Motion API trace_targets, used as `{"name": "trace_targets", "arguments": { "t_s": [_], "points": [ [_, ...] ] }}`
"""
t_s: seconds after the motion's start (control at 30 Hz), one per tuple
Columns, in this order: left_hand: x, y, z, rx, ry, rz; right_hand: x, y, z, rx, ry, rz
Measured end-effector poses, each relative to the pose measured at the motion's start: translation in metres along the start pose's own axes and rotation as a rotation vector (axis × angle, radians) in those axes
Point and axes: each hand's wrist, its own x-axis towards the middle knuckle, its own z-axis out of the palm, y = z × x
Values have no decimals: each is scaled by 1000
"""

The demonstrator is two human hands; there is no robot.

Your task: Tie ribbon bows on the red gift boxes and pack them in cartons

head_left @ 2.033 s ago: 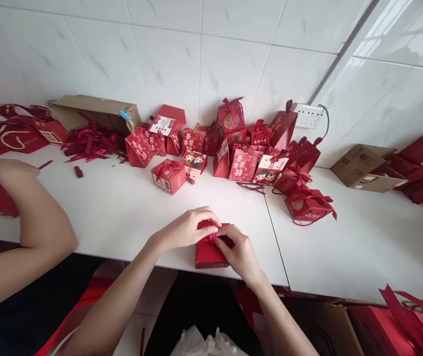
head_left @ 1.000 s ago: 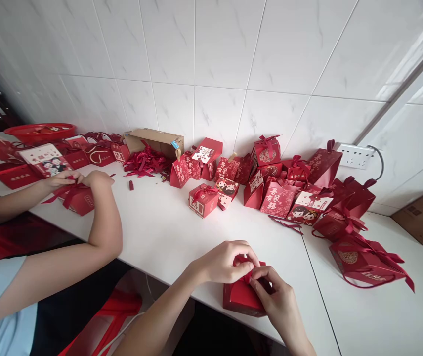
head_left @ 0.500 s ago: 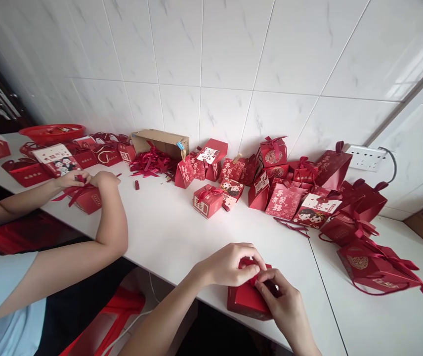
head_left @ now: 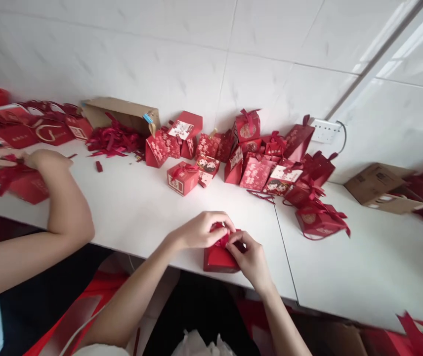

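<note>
A small red gift box [head_left: 221, 261] stands near the front edge of the white table, in front of me. On its top is a red ribbon [head_left: 222, 239], partly covered by my fingers. My left hand [head_left: 207, 230] reaches over the box from the left, thumb and fingers pinched on the ribbon. From the right, my right hand [head_left: 247, 254] pinches the same ribbon with thumb and forefinger, close to the left fingertips. Just behind lies another red box [head_left: 183, 179] with a bow on top.
Many decorated red boxes [head_left: 256, 173] line the wall. A cardboard box [head_left: 122, 111] spills red ribbons [head_left: 115, 138]. At left, a co-worker's arm [head_left: 66, 198] bends over a red box [head_left: 29, 185]. Another cardboard box [head_left: 378, 185] and a power socket [head_left: 326, 131] are at right.
The view has swung to the right, so everything sits further left in the picture and more cardboard and red boxes appear at right. Both my hands keep their pinch on the ribbon.
</note>
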Motion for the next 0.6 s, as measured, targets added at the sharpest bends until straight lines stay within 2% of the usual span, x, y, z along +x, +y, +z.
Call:
{"name": "trace_targets", "arguments": {
  "t_s": [0.23, 0.33, 0.5, 0.6],
  "points": [
    [15, -22, -9, -142, -65, -44, 5, -4, 1, 118, -22, 24],
    [17, -34, -4, -144, -14, -86, 6, -5, 1, 167, -23, 27],
    [5, -41, 14, 133, 174, -88, 5, -3, 1, 207, 20, 24],
    [-10, -38, 22, 324, 225, -69, 4, -2, 1, 227, 45, 29]
  ]
}}
